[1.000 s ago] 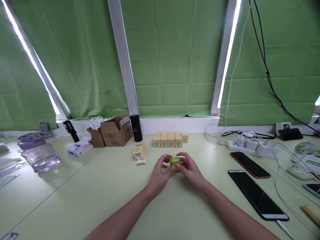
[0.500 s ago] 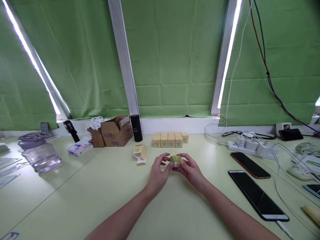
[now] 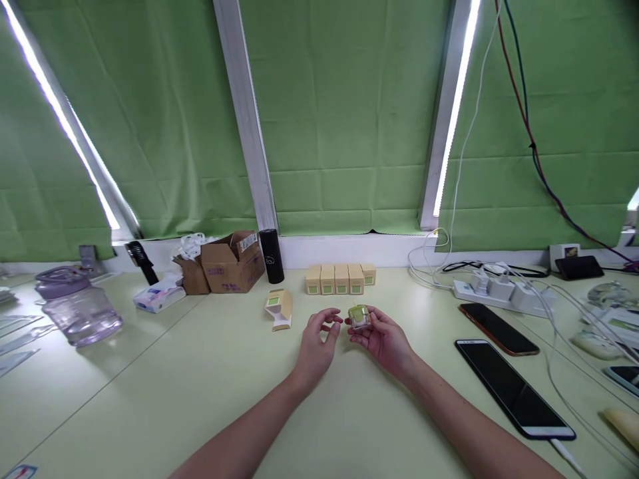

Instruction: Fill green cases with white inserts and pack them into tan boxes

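My right hand [image 3: 387, 339] holds a small clear jar [image 3: 359, 317] with a green top between thumb and fingers, tilted, above the middle of the table. Just left of it is my left hand [image 3: 318, 342], its fingers bent and apart, a small gap from the jar, holding nothing. An opened small tan box [image 3: 279, 309] with its flap out lies to the left of my hands. Behind them stand several small tan boxes [image 3: 341, 278] with green labels in a row.
A cardboard box [image 3: 234, 269], a black cylinder [image 3: 271, 256], a tissue pack [image 3: 159, 294] and a purple-lidded jug [image 3: 80, 306] stand to the left. On the right lie a power strip [image 3: 492, 297], cables and two dark phones, one a larger phone [image 3: 512, 386].
My left hand has let go of the jar. My right hand has moved slightly right with it and turned palm up, tilting the jar.
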Motion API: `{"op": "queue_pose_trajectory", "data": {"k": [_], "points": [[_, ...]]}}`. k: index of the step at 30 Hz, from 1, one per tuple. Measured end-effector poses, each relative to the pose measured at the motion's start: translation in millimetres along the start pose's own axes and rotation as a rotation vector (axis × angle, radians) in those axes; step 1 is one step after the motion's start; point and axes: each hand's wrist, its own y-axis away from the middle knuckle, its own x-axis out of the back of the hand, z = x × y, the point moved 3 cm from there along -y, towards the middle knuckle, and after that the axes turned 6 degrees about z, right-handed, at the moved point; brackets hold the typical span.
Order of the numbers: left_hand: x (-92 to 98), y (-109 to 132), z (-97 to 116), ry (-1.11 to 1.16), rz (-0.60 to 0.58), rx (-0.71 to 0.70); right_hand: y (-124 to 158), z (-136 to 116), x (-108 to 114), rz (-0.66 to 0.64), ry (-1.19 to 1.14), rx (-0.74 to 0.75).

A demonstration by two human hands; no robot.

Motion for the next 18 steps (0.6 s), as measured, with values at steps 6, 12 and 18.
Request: {"op": "queue_pose_trajectory", "data": {"k": [6,12,18], "points": [[4.3,-4.8,-7.9,-0.044,0.076,0.027,-0.4,-3.4,-0.4,0.084,-0.013,0.036],[29.7,-30.1,-11.9,-0.157,0.275,0.063,0.0,-10.3,0.1,0.194,0.14,0.184],[64.4,-59.3,-9.0,-0.447,0.428,0.162,0.1,-12.5,3.9,0.352,0.544,0.385]]}}
